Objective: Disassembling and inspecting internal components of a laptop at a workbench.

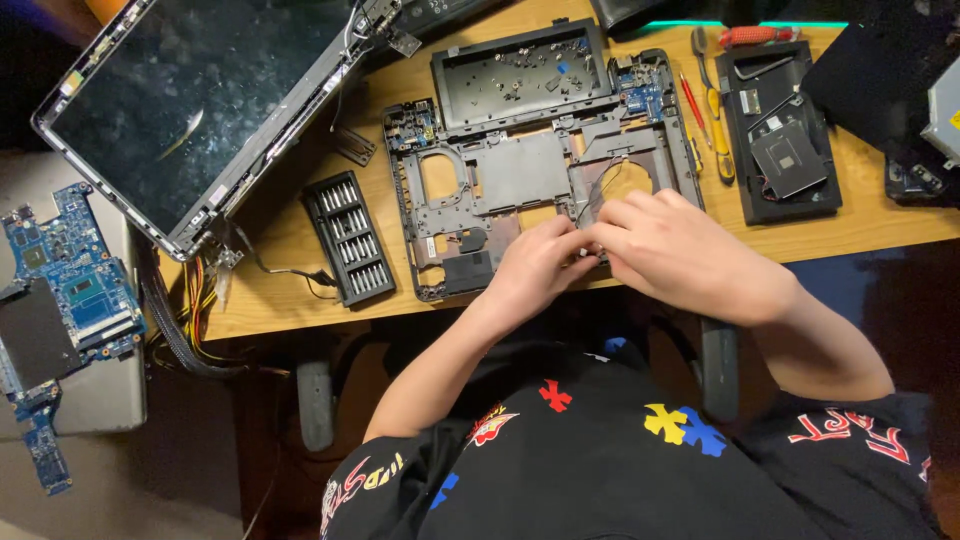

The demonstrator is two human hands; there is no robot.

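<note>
Pinching at thin wiring over a stripped laptop base, both hands meet at the near edge of the desk.

Off the desk's left end lies a blue circuit board, set aside out of reach; next comes the detached screen panel, tilted face up with its cables trailing. A black bit case lies open beside the grey laptop chassis, near enough to grab from. The left hand curls with fingers drawn close together, seemingly nipping a thin dark wire that loops up across the chassis. The right hand touches it, fingers narrowed onto the same spot, though exactly what they grip is hidden. Screwdrivers and a black tray of parts sit further right.
</note>
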